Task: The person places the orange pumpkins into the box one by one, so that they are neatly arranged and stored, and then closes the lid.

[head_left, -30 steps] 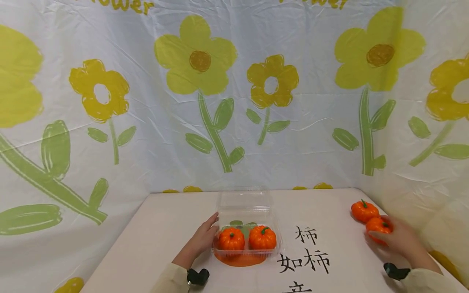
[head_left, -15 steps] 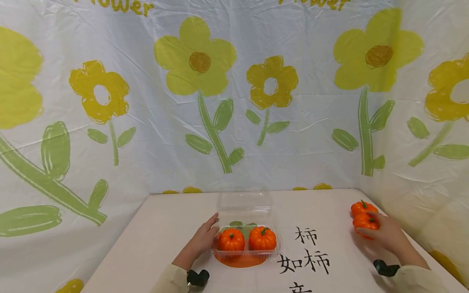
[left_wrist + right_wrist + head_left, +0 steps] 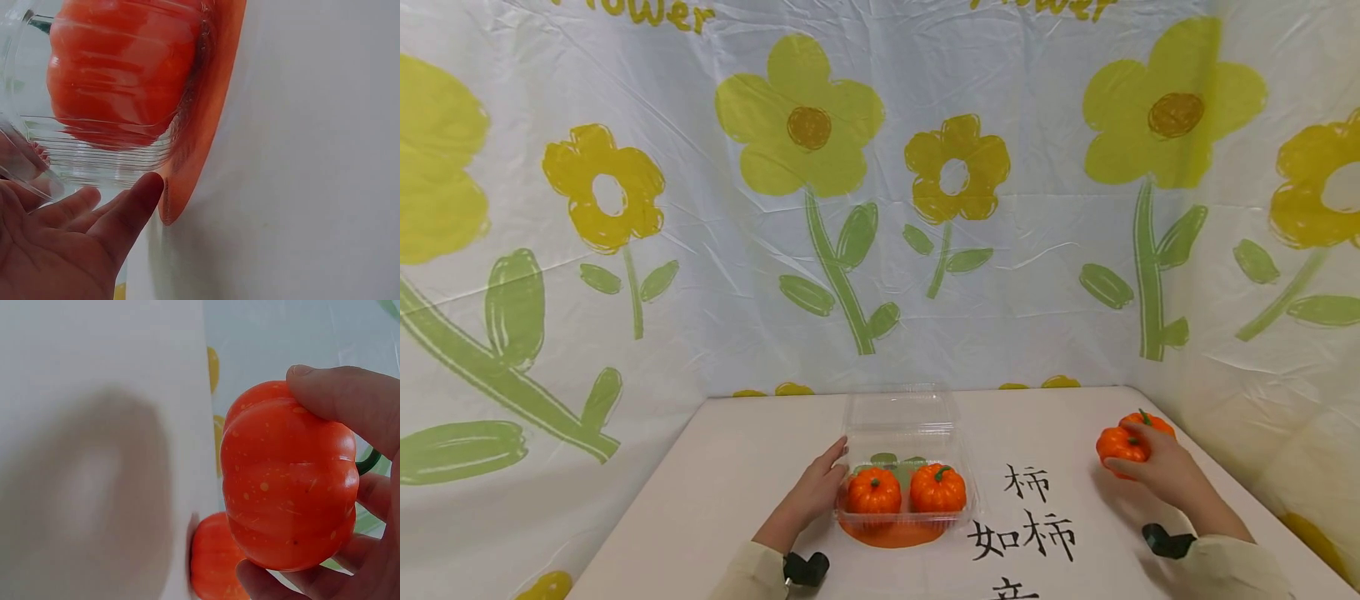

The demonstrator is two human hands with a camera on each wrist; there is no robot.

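Observation:
My right hand point(image 3: 1165, 468) grips an orange toy pumpkin point(image 3: 287, 481) with a green stem, thumb on one side and fingers on the other. In the right wrist view the pumpkin is held clear of the table, its shadow falling beside it. Another toy pumpkin point(image 3: 215, 556) sits on the table behind it. My left hand point(image 3: 816, 487) rests with extended fingers against the left side of a clear plastic clamshell box point(image 3: 902, 517), whose lid stands raised at the back. Inside the box, two toy pumpkins point(image 3: 874, 490) sit side by side.
The box stands over an orange and green persimmon picture point(image 3: 891, 535) printed on the white table surface point(image 3: 700, 492). Black printed characters point(image 3: 1026, 533) lie right of the box. A flowered curtain point(image 3: 1037, 292) closes off the back and sides.
My right hand has moved left with the toy pumpkin, from in front of the other one to its left side. The left hand and box have stayed in place.

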